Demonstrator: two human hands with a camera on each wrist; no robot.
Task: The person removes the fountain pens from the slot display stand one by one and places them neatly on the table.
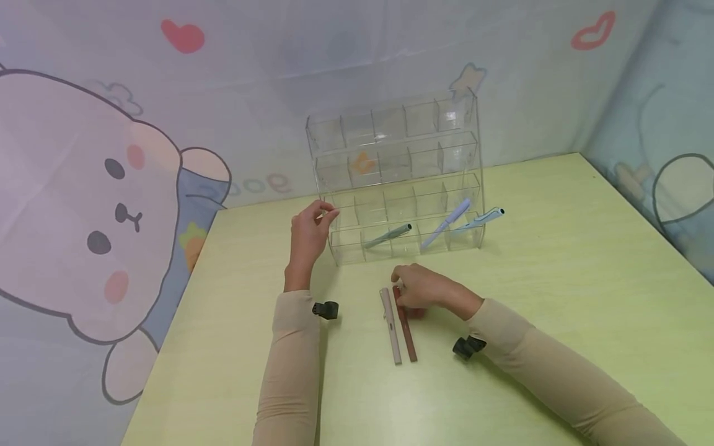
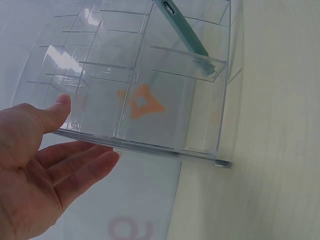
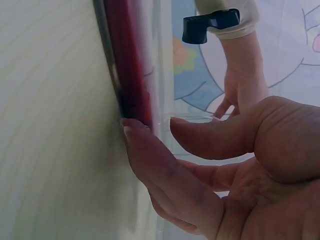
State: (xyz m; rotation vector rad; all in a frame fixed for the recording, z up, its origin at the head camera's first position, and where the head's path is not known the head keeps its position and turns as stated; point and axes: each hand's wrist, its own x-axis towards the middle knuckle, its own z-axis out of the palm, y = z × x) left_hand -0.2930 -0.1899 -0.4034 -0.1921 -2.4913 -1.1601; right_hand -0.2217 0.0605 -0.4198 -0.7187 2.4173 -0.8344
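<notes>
My left hand [image 1: 311, 232] is at the left side of a clear acrylic pen rack [image 1: 348, 254], thumb on one face of its side panel and fingers on the other. My right hand [image 1: 426, 288] bends over the upper end of a dark red pen [image 1: 409, 341] lying on the table. In the right wrist view, its fingertips [image 3: 142, 137] are right at the end of the red pen [image 3: 127, 60], with the thumb held apart. A beige pen [image 1: 392, 331] lies just left of the red one. A dark reddish patch shows under the right palm, mostly hidden.
The rack's lowest tier holds a dark green pen [image 1: 390, 235], a lavender pen [image 1: 446, 223] and a light blue pen [image 1: 480, 220], all leaning. The pale yellow table [image 1: 535, 384] ends behind the rack at a printed cloth backdrop [image 1: 251, 74].
</notes>
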